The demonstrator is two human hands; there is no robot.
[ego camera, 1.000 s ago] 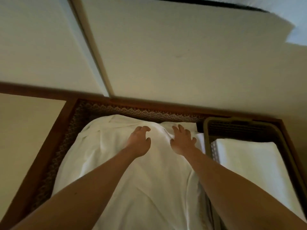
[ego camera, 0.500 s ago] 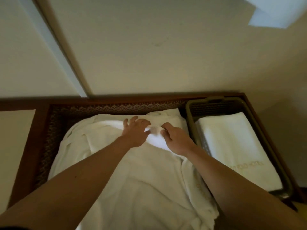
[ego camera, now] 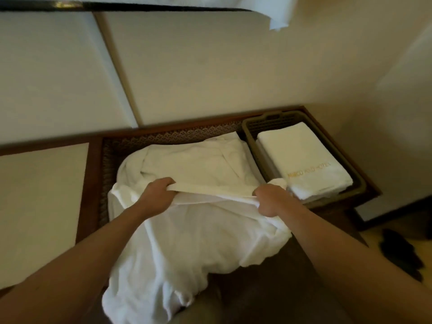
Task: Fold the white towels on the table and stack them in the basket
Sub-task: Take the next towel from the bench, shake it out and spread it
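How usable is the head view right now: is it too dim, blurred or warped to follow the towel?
Head view: dim, warm light, yet the white towel reads clearly against the dark table; both hands are fairly sharp; the gold lettering on the folded towel in the basket is smeared; wide-angle bending at the edges.

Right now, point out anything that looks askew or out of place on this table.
The loose white towel gripped by both hands, left hand and right hand, spills over the wooden table's near edge. The folded white towel lies neatly in the brown plastic basket.
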